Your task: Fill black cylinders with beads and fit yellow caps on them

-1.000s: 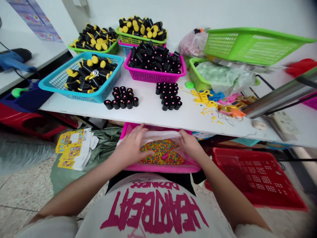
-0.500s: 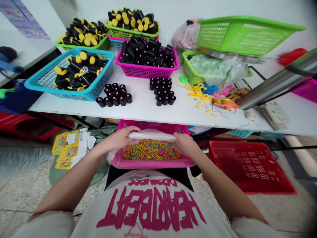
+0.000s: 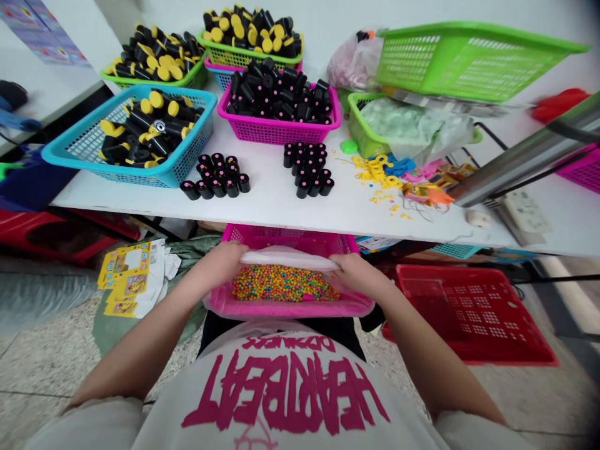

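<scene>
On my lap rests a pink basket (image 3: 290,309), lined with a clear plastic bag (image 3: 285,257) full of small multicoloured beads (image 3: 276,282). My left hand (image 3: 227,261) grips the folded upper edge of the bag at its left end. At the right end, my right hand (image 3: 351,270) is closed on the same edge, so the rolled plastic stretches between both hands above the beads. A small pink piece (image 3: 309,297) lies among the beads near the front right. The fingertips of both hands are partly hidden by the plastic.
On the white table (image 3: 267,206) stand two groups of black cylinders (image 3: 220,178). Behind them are a blue basket (image 3: 117,165), a magenta basket (image 3: 281,132) and green baskets (image 3: 469,62). Yellow pieces (image 3: 375,169) lie at right. A red crate (image 3: 473,312) sits on the floor.
My left hand has closed further over the bag's edge, and its fingers are less visible. The bead surface and the pink piece have shifted slightly; the bag stays held at both ends.
</scene>
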Demonstrator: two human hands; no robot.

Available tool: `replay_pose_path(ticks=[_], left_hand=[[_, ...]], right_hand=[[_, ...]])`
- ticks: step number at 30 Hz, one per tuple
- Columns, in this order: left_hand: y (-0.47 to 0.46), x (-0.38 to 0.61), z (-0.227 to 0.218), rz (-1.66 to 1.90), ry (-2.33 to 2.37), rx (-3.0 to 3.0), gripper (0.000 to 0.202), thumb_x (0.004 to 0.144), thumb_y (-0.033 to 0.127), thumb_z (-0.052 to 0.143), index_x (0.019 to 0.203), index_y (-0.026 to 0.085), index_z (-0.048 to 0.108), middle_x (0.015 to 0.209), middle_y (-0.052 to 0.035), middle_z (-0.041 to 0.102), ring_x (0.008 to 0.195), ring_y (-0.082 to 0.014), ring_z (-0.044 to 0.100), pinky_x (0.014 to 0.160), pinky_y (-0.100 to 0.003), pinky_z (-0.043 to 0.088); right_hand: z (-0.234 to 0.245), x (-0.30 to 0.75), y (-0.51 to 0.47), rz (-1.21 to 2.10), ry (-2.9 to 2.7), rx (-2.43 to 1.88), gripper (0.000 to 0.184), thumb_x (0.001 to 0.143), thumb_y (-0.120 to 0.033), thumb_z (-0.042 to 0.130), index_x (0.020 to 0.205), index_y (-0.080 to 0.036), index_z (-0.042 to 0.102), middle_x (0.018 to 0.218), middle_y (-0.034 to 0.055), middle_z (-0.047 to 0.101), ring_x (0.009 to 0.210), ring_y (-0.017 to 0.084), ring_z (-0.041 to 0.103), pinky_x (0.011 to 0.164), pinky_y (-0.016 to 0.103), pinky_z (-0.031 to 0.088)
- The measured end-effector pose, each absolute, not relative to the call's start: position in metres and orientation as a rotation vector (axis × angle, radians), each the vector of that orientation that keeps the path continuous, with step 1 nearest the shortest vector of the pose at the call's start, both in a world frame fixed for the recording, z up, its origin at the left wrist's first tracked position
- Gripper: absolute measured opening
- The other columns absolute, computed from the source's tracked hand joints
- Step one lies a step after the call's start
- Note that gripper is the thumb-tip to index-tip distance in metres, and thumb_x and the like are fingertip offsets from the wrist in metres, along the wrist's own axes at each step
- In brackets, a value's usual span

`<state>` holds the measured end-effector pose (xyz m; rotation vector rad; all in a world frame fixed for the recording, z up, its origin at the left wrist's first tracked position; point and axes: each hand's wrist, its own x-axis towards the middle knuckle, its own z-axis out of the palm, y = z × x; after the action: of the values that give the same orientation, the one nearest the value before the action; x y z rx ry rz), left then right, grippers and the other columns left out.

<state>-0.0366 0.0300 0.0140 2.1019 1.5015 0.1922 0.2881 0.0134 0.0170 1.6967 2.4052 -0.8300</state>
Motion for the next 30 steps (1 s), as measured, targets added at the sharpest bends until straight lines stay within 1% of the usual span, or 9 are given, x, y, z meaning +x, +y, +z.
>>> replay_pose_path(ticks=[5,9,11,13,15,18,21,24,30], left_hand=[[0.026,-0.031,0.016,0.446,1.268,1.702,0.015,0.07,0.016,0.047,0.078,0.023,0.057,0.076,-0.0017,0.069,0.074,-0.0205,0.067,0.07,-0.033,0.056],[0.023,-0.028,0.016,0.521,1.206,1.486,0.011,0.072,0.021,0.049,0.082,0.024,0.053,0.069,0.0015,0.063,0.061,-0.0167,0.062,0.062,-0.031,0.055],[0.024,-0.026,0.015,0.444,1.24,1.587,0.017,0.077,0.03,0.053,0.091,0.023,0.058,0.08,-0.002,0.069,0.07,-0.0186,0.066,0.066,-0.032,0.055],[0.025,-0.022,0.015,0.251,1.339,1.786,0.026,0.08,0.038,0.057,0.098,0.021,0.064,0.092,-0.0067,0.073,0.084,-0.0222,0.069,0.076,-0.033,0.054],[0.028,-0.017,0.015,0.012,1.454,1.928,0.023,0.08,0.035,0.058,0.091,0.018,0.068,0.092,-0.0114,0.075,0.09,-0.0268,0.07,0.082,-0.035,0.052],[0.032,-0.014,0.016,-0.089,1.56,1.949,0.015,0.075,0.024,0.058,0.079,0.015,0.068,0.087,-0.0151,0.074,0.091,-0.0311,0.07,0.082,-0.037,0.051],[0.032,-0.018,0.016,0.081,1.492,1.834,0.02,0.072,0.019,0.051,0.085,0.018,0.067,0.091,-0.0082,0.075,0.09,-0.0249,0.07,0.079,-0.031,0.051],[0.028,-0.023,0.015,0.351,1.335,1.483,0.014,0.07,0.022,0.05,0.074,0.018,0.063,0.078,-0.0019,0.071,0.076,-0.0186,0.067,0.07,-0.027,0.051],[0.023,-0.02,0.009,0.571,1.251,0.978,0.015,0.057,0.019,0.064,0.071,0.018,0.059,0.062,0.0042,0.061,0.057,-0.0114,0.056,0.059,-0.023,0.047]], right_hand=[[0.022,0.29,0.017,-0.897,2.386,1.936,0.021,0.088,-0.015,0.045,0.085,-0.016,0.065,0.082,0.008,0.072,0.079,0.021,0.067,0.068,0.025,0.044],[0.02,0.294,0.015,-1.144,2.447,1.914,0.023,0.086,-0.021,0.052,0.103,-0.019,0.067,0.094,0.005,0.074,0.081,0.019,0.067,0.069,0.024,0.046],[0.017,0.293,0.014,-1.096,2.458,1.807,0.027,0.086,-0.031,0.058,0.108,-0.019,0.068,0.092,0.0055,0.074,0.079,0.02,0.067,0.067,0.025,0.046],[0.014,0.292,0.013,-0.91,2.383,1.757,0.026,0.083,-0.036,0.061,0.097,-0.018,0.073,0.082,0.0076,0.073,0.074,0.022,0.067,0.064,0.027,0.045],[0.009,0.291,0.015,-0.752,2.309,1.771,0.018,0.079,-0.029,0.063,0.083,-0.015,0.074,0.079,0.0104,0.072,0.074,0.023,0.067,0.066,0.028,0.045],[0.003,0.291,0.019,-0.793,2.396,1.819,0.013,0.075,-0.018,0.062,0.078,-0.013,0.073,0.095,0.0136,0.071,0.087,0.022,0.066,0.074,0.026,0.046],[0.0,0.293,0.021,-1.112,2.334,1.905,0.014,0.076,-0.018,0.056,0.076,-0.015,0.07,0.079,0.0063,0.07,0.077,0.019,0.065,0.067,0.024,0.046],[-0.002,0.293,0.021,-1.277,2.224,1.964,0.017,0.077,-0.017,0.049,0.075,-0.018,0.065,0.064,-0.0001,0.064,0.063,0.016,0.061,0.058,0.022,0.043],[-0.001,0.29,0.019,-1.441,2.385,1.812,0.022,0.074,-0.018,0.05,0.09,-0.018,0.066,0.091,0.005,0.071,0.085,0.019,0.063,0.074,0.026,0.047]])
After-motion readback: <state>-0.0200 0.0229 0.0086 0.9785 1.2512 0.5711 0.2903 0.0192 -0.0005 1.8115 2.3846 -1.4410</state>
